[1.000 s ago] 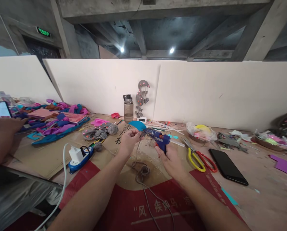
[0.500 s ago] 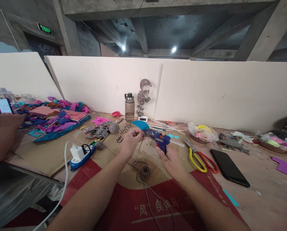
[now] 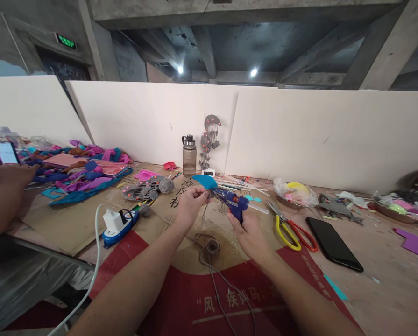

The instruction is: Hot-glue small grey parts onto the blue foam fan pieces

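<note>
My left hand [image 3: 192, 204] pinches a blue felt piece [image 3: 204, 181] near its lower edge, with a grey cord hanging below the fingers. My right hand [image 3: 247, 229] is wrapped round the handle of a blue glue gun [image 3: 237, 205], a clear glue stick poking out of its back. The gun's nozzle points left and meets the blue piece beside my left fingertips; whether they touch is too small to tell. Below, a coil of grey cord [image 3: 213, 247] lies on the cardboard, two strands trailing toward me.
Right: scissors [image 3: 288, 232], a black phone [image 3: 334, 243] and a bagged bowl [image 3: 294, 193]. Left: a power strip [image 3: 120, 228] with white cable, grey yarn [image 3: 145, 187] and a fabric pile [image 3: 89, 170]. Behind: a bottle [image 3: 189, 157]. Another person's hand [image 3: 12, 179] holds a phone at far left.
</note>
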A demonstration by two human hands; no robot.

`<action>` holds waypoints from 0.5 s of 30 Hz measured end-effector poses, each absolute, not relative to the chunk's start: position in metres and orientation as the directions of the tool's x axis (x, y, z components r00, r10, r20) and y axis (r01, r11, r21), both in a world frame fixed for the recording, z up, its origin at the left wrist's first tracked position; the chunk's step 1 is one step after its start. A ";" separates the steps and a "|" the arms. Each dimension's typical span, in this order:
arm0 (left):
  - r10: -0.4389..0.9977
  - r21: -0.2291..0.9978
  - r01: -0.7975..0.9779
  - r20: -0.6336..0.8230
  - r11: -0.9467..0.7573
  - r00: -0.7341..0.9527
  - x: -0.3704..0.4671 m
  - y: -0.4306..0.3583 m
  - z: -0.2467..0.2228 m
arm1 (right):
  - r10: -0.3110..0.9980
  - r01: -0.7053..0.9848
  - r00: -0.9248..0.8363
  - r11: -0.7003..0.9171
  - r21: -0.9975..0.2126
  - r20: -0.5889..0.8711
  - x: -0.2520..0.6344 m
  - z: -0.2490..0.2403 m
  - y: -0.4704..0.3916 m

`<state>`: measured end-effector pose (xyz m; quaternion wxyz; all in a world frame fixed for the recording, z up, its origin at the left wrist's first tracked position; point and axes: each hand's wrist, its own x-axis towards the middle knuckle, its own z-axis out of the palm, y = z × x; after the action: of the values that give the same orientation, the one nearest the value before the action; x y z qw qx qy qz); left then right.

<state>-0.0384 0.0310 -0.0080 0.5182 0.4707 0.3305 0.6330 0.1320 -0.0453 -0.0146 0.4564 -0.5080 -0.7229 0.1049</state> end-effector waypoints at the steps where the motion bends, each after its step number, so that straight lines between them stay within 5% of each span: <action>1: 0.967 0.907 -0.343 0.254 -0.244 -0.017 -0.038 0.031 -0.008 | 0.830 0.641 -0.069 0.462 -0.613 0.553 0.132 -0.015 -0.045; 15: 0.974 0.907 -0.361 0.224 -0.217 -0.023 -0.038 0.033 -0.008 | 0.820 0.657 -0.051 0.457 -0.600 0.570 0.129 -0.012 -0.045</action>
<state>-0.0385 0.0326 -0.0085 0.5283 0.4577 0.3351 0.6318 0.1294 -0.0451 -0.0119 0.4595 -0.5134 -0.7193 0.0891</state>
